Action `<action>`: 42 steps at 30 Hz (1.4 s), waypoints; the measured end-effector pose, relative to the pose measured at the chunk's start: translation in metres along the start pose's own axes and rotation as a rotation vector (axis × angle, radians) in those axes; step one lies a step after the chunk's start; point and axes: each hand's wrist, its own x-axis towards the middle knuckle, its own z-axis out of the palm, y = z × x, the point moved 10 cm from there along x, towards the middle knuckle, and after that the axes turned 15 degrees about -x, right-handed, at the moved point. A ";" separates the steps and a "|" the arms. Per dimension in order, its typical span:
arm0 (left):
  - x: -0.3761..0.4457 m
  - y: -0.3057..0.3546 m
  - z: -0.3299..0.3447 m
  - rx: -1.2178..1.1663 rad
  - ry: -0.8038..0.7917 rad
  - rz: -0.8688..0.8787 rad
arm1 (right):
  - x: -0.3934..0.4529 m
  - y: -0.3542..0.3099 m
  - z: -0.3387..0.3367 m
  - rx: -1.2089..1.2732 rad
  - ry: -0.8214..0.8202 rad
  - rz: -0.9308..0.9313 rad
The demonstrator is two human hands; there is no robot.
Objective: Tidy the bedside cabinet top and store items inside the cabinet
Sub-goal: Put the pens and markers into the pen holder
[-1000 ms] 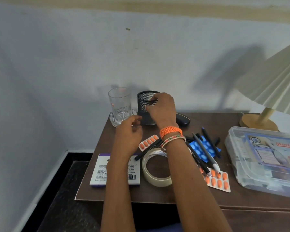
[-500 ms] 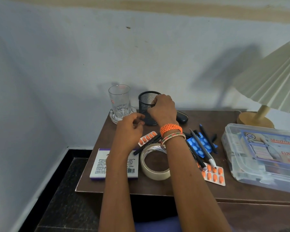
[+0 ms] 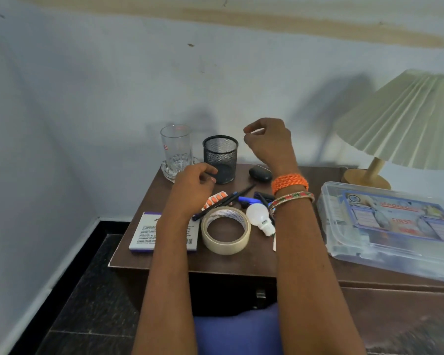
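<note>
Two bare hands hover over a cluttered brown wooden bedside cabinet top (image 3: 241, 262), seen from the head camera. Right hand (image 3: 268, 142), fingers loosely curled and holding nothing, hangs just right of the upright black mesh pen cup (image 3: 220, 158); left hand (image 3: 192, 185), also curled and empty, sits by the cup's base. Nearest the cup lie loose dark pens (image 3: 223, 201), likely bound for it.

The cabinet top (image 3: 241, 262) is seen as matt brown wood. The cup (image 3: 220, 158) is made of black wire mesh, the tumbler (image 3: 176, 147) of clear glass, the box (image 3: 385, 226) of glossy transparent plastic, and the lampshade (image 3: 405, 119) of pleated cloth.
</note>
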 end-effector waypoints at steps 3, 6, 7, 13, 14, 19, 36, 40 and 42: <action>-0.012 0.019 0.010 -0.047 -0.002 0.025 | -0.005 0.016 -0.027 -0.121 -0.042 0.035; -0.025 0.042 0.026 -0.109 -0.011 0.077 | -0.011 0.027 -0.053 -0.134 0.005 0.061; -0.028 0.050 0.031 -0.106 -0.020 0.098 | -0.015 0.030 -0.058 -0.102 0.033 0.069; -0.011 0.113 0.046 0.028 -0.142 0.195 | -0.028 0.034 -0.054 -0.209 0.026 0.034; -0.005 0.120 0.044 0.044 -0.141 0.201 | -0.029 0.034 -0.048 -0.246 -0.015 0.028; -0.008 0.087 0.045 -0.073 -0.128 0.146 | -0.042 0.052 0.008 -0.584 -0.328 -0.041; -0.004 0.050 0.069 0.185 -0.212 0.115 | -0.032 0.095 0.059 -0.640 -0.506 0.048; -0.004 0.045 0.062 0.100 -0.195 0.069 | -0.024 0.097 0.048 -0.397 -0.485 0.117; -0.005 0.046 0.063 0.049 -0.208 0.064 | -0.019 0.094 0.031 -0.249 -0.417 0.143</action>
